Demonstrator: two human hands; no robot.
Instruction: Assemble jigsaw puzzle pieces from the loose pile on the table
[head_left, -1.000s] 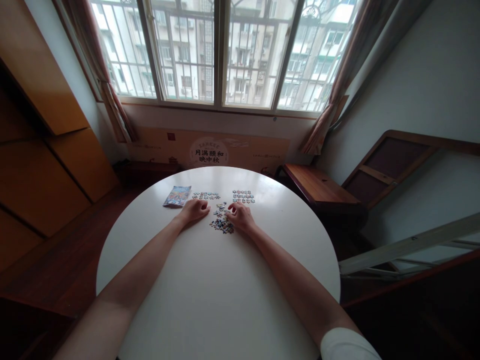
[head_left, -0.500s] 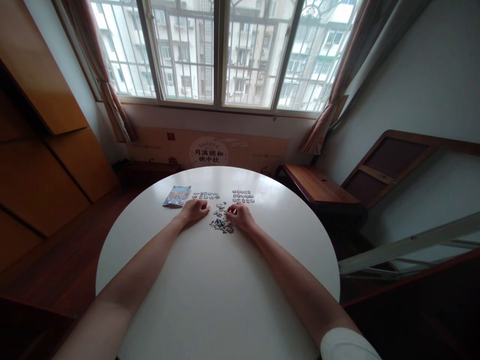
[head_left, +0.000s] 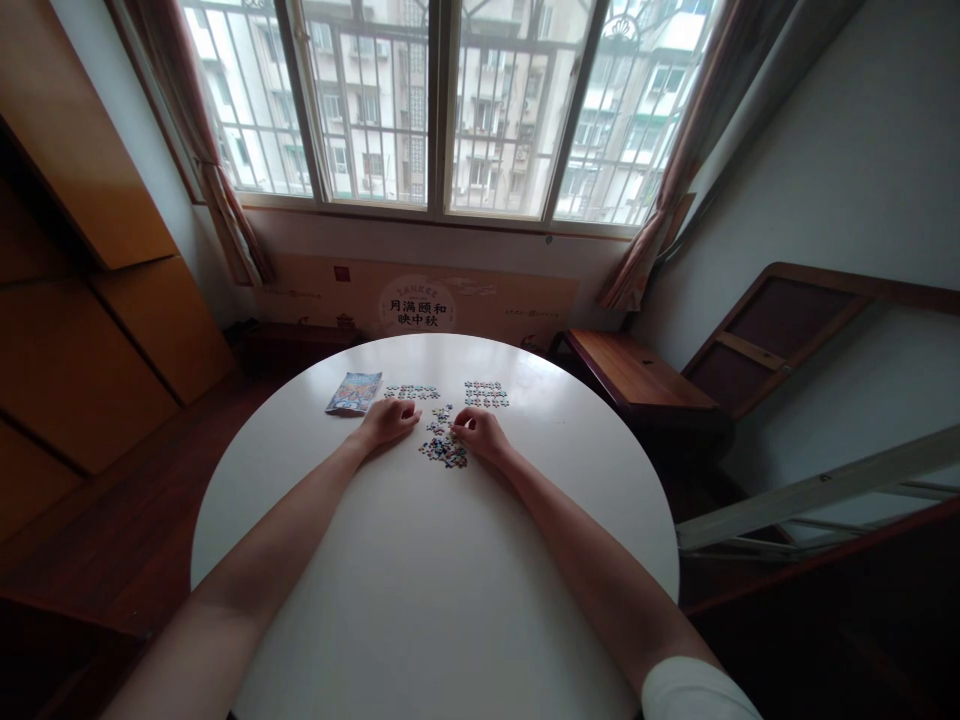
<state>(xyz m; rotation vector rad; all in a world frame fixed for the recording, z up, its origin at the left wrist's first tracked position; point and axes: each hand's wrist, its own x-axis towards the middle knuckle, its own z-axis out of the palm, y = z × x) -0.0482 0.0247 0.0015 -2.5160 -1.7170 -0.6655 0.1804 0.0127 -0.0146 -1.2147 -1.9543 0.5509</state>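
A loose pile of small jigsaw pieces [head_left: 443, 452] lies on the white round table [head_left: 420, 580], with a few more pieces [head_left: 439, 418] scattered just beyond it. To the left of these, my left hand [head_left: 390, 421] rests on the tabletop with its fingers curled closed; what they hold, if anything, is hidden. On the other side, my right hand [head_left: 481, 432] has its thumb and fingertips pinched together at the pile's right edge, apparently on a jigsaw piece too small to see clearly. Beyond my hands, separate pieces stand in rows, one group [head_left: 412, 391] at left and another group [head_left: 487, 393] at right.
A colourful printed packet [head_left: 354, 392] lies left of the rows. Past the table are a low wooden bench [head_left: 637, 370] at right, a printed cardboard panel [head_left: 480, 290] under the barred window, and wooden cabinets [head_left: 161, 320] at left.
My right fingers have shifted very slightly at the edge of the jigsaw pieces. My left hand stays almost where it was.
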